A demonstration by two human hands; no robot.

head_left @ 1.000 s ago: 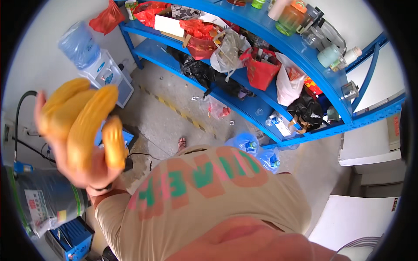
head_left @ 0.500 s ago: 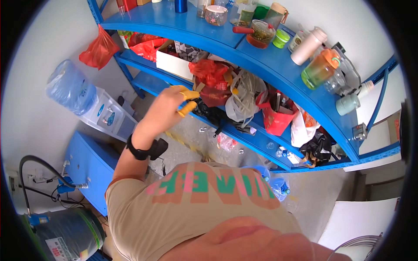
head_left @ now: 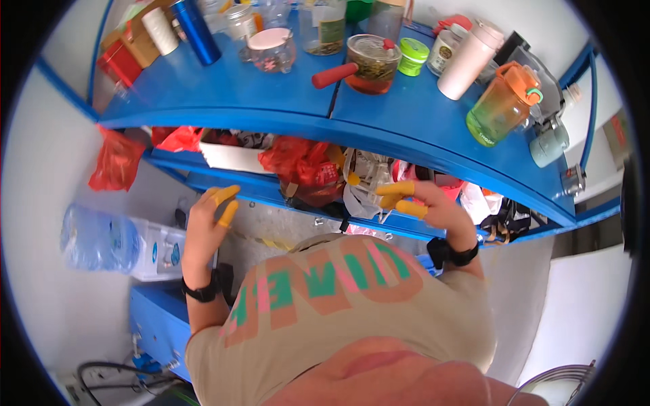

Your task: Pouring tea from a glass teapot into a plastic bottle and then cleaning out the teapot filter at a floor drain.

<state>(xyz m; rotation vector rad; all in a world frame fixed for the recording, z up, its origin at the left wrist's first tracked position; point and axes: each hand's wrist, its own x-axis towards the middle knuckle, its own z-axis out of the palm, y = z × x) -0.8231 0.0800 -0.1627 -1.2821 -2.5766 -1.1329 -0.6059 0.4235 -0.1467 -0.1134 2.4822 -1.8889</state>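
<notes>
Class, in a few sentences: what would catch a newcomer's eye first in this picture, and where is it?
The blue shelf arcs across the top, crowded with bottles and jars, among them an orange-lidded green bottle at right. Below it, the left hand and right hand, their fingers yellow-capped, reach toward the lower shelf's red bags.

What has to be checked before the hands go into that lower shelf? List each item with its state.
1. Left hand empty, fingertips at the lower shelf edge: ok.
2. Right hand empty and open, beside the white bag: ok.
3. Yellow finger covers on both hands: ok.
4. Free room on the lower shelf: not ok, it is crowded by the red bag and the white bag.
5. What lies behind those bags: cannot tell.
</notes>
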